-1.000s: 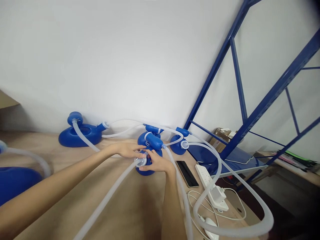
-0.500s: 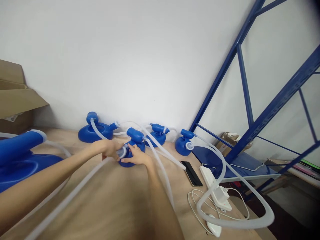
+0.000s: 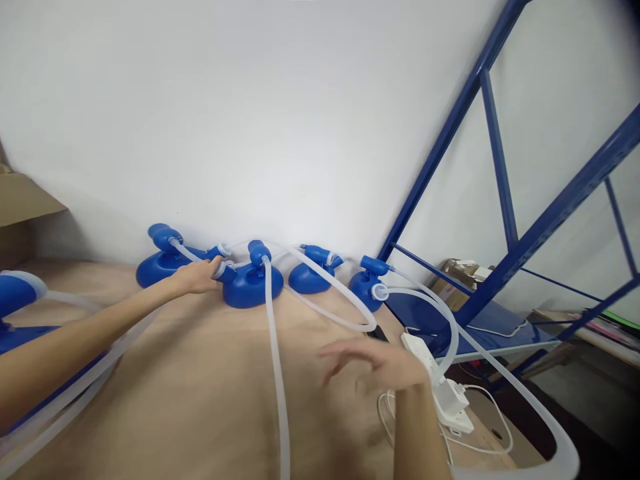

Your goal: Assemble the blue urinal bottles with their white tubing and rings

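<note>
My left hand (image 3: 199, 276) is at the capped spout on the left side of a blue bottle (image 3: 246, 288), its fingers wrapped round behind the spout's clear cap. A white tube (image 3: 273, 327) hangs from this bottle's upper knob and runs toward me over the tabletop. Blurred by motion, my right hand (image 3: 377, 363) hovers over the table at right with fingers spread and nothing in them. Another blue bottle (image 3: 163, 265) stands behind my left hand.
Two more blue bottles (image 3: 311, 279) (image 3: 365, 287) stand along the wall. A white power strip (image 3: 425, 353), cables and a partly hidden phone lie at right, beside a blue metal rack (image 3: 435, 157). A large blue bottle and a cardboard box (image 3: 30, 199) are at left.
My right hand has left the blue bottle and moved right, opening. The bottle has turned, its spout now pointing left, with my left hand still on it. The view has shifted slightly.
</note>
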{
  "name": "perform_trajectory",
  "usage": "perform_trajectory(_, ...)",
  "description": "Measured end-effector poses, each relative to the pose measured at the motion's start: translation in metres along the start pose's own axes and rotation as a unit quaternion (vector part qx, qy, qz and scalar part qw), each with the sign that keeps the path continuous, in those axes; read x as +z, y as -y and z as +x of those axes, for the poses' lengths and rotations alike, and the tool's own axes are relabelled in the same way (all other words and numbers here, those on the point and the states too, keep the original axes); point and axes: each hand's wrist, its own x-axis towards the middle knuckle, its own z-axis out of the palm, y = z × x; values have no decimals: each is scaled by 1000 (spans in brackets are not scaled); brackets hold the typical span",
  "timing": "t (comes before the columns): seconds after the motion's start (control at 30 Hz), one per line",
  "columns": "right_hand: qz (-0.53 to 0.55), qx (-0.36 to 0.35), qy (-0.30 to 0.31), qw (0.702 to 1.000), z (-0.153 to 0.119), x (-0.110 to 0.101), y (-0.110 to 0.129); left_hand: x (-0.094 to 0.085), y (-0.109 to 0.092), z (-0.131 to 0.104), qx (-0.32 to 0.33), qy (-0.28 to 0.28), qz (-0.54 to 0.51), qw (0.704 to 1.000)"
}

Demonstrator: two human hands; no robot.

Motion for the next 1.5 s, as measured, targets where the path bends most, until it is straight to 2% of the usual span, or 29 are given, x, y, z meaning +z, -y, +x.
perform_trajectory(0.03, -1, 42, -115, 992, -15, -14, -16, 0, 3, -1, -7, -1, 11, 1000)
perform_trajectory(0.07, -9, 99, -212, 972, -26, -29, -35, -1, 6, -2, -16, -1, 24, 1000)
perform_trajectory(0.1, -33, 157, -308, 938, -35, -43, -54, -1, 9, -3, -24, 0, 37, 999)
perform_trajectory(0.13, -63, 219, -416, 880, -41, -56, -74, -1, 11, -2, -26, -2, 46, 999)
perform_trajectory(0.17, -94, 267, -538, 794, -45, -68, -92, -1, 12, -1, -29, -4, 54, 998)
perform_trajectory(0.27, -124, 323, -656, 670, -42, -93, -136, 2, 13, 13, -43, -10, 76, 996)
perform_trajectory(0.37, -137, 327, -701, 619, -28, -106, -162, 4, 12, 37, -59, -10, 93, 994)
perform_trajectory(0.43, -149, 302, -705, 624, -17, -110, -174, 4, 12, 55, -67, -7, 100, 993)
perform_trajectory(0.53, -176, 248, -687, 659, -3, -114, -188, 4, 13, 76, -83, -13, 100, 991)
perform_trajectory(0.6, -190, 229, -681, 669, 4, -115, -195, 6, 13, 84, -98, -23, 98, 990)
perform_trajectory(0.7, -206, 217, -687, 662, 11, -115, -196, 15, 9, 89, -122, -49, 91, 987)
perform_trajectory(0.83, -212, 191, -689, 666, 15, -112, -184, 32, -3, 80, -141, -111, 72, 981)
perform_trajectory(0.9, -206, 173, -696, 666, 12, -111, -173, 39, -11, 72, -138, -150, 56, 977)
perform_trajectory(0.97, -196, 152, -716, 653, 5, -109, -159, 43, -18, 63, -130, -187, 31, 973)
perform_trajectory(1.1, -143, 78, -766, 622, -17, -98, -123, 31, -31, 54, -106, -231, -45, 966)
perform_trajectory(1.2, -49, -24, -759, 648, -34, -80, -89, 7, -42, 50, -94, -251, -119, 956)
perform_trajectory(1.27, -19, -56, -738, 673, -44, -63, -66, -12, -53, 44, -79, -270, -168, 945)
perform_trajectory(1.33, -1, -59, -731, 680, -55, -44, -44, -27, -70, 31, -53, -286, -213, 933)
perform_trajectory(1.4, 38, -56, -736, 674, -66, -26, -26, -37, -94, 9, -15, -291, -251, 923)
perform_trajectory(1.5, 118, -66, -742, 656, -81, 0, -9, -36, -137, -39, 77, -267, -289, 916)
